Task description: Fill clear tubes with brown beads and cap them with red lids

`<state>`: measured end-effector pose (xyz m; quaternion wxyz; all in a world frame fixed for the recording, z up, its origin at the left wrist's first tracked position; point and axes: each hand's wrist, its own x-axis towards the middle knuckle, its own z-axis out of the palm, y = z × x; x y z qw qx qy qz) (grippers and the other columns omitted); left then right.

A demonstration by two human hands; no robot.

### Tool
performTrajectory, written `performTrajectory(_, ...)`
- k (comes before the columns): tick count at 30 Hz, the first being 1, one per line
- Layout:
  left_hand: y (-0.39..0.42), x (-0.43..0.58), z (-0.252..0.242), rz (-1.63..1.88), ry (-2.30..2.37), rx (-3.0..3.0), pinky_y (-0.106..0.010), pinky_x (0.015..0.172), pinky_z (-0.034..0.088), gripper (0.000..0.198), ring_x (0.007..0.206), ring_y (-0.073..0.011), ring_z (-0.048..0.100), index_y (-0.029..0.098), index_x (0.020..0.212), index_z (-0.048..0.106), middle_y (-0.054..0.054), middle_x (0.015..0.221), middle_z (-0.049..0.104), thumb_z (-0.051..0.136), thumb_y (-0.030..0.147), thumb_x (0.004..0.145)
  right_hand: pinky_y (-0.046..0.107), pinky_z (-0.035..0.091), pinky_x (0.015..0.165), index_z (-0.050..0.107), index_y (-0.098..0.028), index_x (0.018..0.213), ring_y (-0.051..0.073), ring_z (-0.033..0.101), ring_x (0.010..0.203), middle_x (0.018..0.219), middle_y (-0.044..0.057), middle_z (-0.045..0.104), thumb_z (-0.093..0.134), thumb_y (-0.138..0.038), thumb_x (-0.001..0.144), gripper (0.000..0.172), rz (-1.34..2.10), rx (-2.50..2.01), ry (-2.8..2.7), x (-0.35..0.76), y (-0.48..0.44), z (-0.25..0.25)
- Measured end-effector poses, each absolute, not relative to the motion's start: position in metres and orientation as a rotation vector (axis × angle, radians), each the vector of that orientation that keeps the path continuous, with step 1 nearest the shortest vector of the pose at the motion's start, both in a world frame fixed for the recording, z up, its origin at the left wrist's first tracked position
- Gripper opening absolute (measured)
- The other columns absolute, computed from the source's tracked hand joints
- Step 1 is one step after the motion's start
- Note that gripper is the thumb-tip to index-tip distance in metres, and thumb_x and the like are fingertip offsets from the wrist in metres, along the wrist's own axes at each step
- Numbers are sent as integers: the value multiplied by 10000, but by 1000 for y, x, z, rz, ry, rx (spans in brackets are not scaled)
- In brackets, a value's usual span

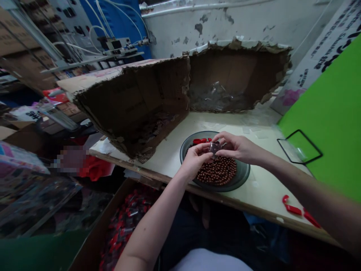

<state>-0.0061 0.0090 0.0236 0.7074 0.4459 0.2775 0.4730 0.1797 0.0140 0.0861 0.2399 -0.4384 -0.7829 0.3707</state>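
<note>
A dark round bowl (244, 175) on the pale table holds a heap of small brown beads (218, 171) and a few red caps (199, 141) at its far side. Both my hands meet just above the bowl. My left hand (194, 160) and my right hand (235, 146) pinch a small clear container (213, 147) between their fingertips. What is inside the container is too small to make out.
A torn cardboard box (135, 105) lies on its side behind the bowl, with clear plastic pieces (217, 96) inside. Red caps (293, 209) lie near the table's front edge. A cardboard box of red-capped items (124, 222) sits below left. A green board (329, 128) stands right.
</note>
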Motion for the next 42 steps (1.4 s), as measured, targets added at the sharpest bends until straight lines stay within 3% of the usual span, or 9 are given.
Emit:
performTrajectory(10, 22, -21, 6, 973, 607, 990, -273, 740, 495, 355, 790, -133, 627, 159, 960, 683, -61, 945, 690, 749, 186, 612, 277, 520, 627, 539, -225, 850, 161, 661, 667, 724, -15, 671, 607, -392, 770, 198, 1228, -1359, -2182, 190, 33, 88)
performTrajectory(13, 23, -29, 4, 1075, 616, 942, -272, 756, 498, 329, 803, -130, 619, 156, 939, 666, -49, 905, 677, 751, 202, 625, 281, 505, 659, 557, -226, 856, 177, 666, 719, 760, -5, 686, 579, -382, 786, 173, 1118, -1446, -2306, 196, 38, 69)
performTrajectory(18, 30, -48, 10, 1239, 667, 895, -192, 651, 460, 280, 738, -93, 597, 150, 917, 647, -30, 880, 669, 741, 247, 671, 279, 443, 701, 643, -236, 847, 216, 645, 834, 869, 20, 703, 593, -284, 772, 102, 695, -1629, -2715, 189, 48, 32)
performTrajectory(23, 34, -52, 7, 1339, 695, 837, -222, 673, 466, 282, 767, -137, 654, 159, 899, 586, -47, 876, 698, 736, 274, 689, 276, 427, 664, 613, -197, 805, 218, 643, 792, 823, 63, 700, 566, -379, 814, 188, 515, -1897, -2379, 155, 66, -4)
performTrajectory(27, 33, -51, -1, 1358, 721, 840, -245, 663, 485, 301, 750, -163, 675, 156, 937, 565, -66, 880, 707, 717, 295, 718, 296, 407, 610, 578, -188, 691, 233, 634, 711, 731, 80, 680, 652, -425, 722, 251, 534, -1987, -2303, 139, 79, -25)
performTrajectory(33, 26, -48, -7, 1312, 733, 886, -240, 675, 496, 298, 798, -154, 659, 151, 980, 589, -90, 993, 694, 695, 295, 742, 275, 418, 590, 560, -199, 754, 182, 613, 687, 729, 36, 664, 612, -355, 735, 166, 626, -1990, -2184, 159, 75, -22)
performTrajectory(38, 18, -34, -4, 1220, 701, 908, -233, 693, 492, 274, 820, -143, 646, 160, 993, 601, -82, 1042, 680, 676, 251, 746, 257, 487, 537, 547, -203, 904, 133, 580, 590, 679, -25, 602, 686, -455, 710, 347, 1203, -1524, -1656, 177, 52, 5)
performTrajectory(42, 12, -20, 0, 1159, 755, 966, -222, 669, 477, 261, 807, -140, 626, 146, 967, 611, -74, 975, 680, 672, 221, 724, 287, 523, 680, 641, -230, 1002, 148, 630, 733, 865, 11, 676, 720, -411, 713, 350, 1060, -1313, -1580, 170, 34, 31)
